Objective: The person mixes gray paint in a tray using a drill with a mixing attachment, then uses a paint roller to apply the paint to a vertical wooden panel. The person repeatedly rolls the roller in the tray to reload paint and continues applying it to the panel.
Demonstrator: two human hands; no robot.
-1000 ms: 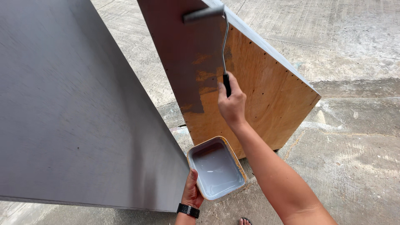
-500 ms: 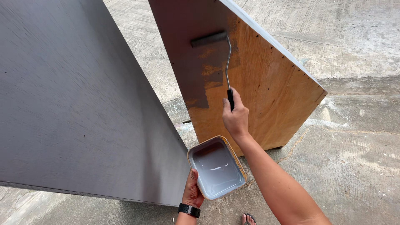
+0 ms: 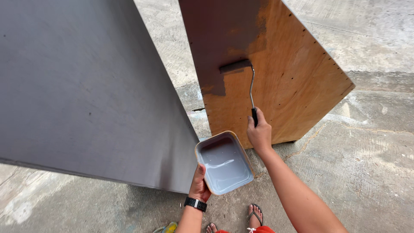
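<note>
Right hand (image 3: 259,134) is wrapped tight around the black handle of a paint roller (image 3: 251,92), fingers shut on the grip, wrist just above the lower edge of the board. The roller's thin metal shaft runs up from the handle and bends over to the roller sleeve (image 3: 235,66), which lies flat against the plywood panel (image 3: 297,82), at the lower edge of the dark grey painted patch. The panel stands tilted on the concrete; its upper left portion carries the dark coat, with an uneven border, while the right and lower portions show bare orange-brown wood with small dark dots along the edges. Left hand (image 3: 199,186) is clamped on the near edge of a paint tray (image 3: 224,163), thumb on the rim, fingers hidden beneath it. The tray is rectangular with a pale rim and holds a shallow pool of grey paint; it is held in the air just below and left of the right hand, in front of the panel's lower edge. A black wristwatch (image 3: 195,203) sits on the left wrist. A large grey-painted board (image 3: 86,90) fills the left of the view, its lower corner near the tray. Sandalled feet (image 3: 254,214) show at the bottom edge on the concrete floor (image 3: 366,164).
</note>
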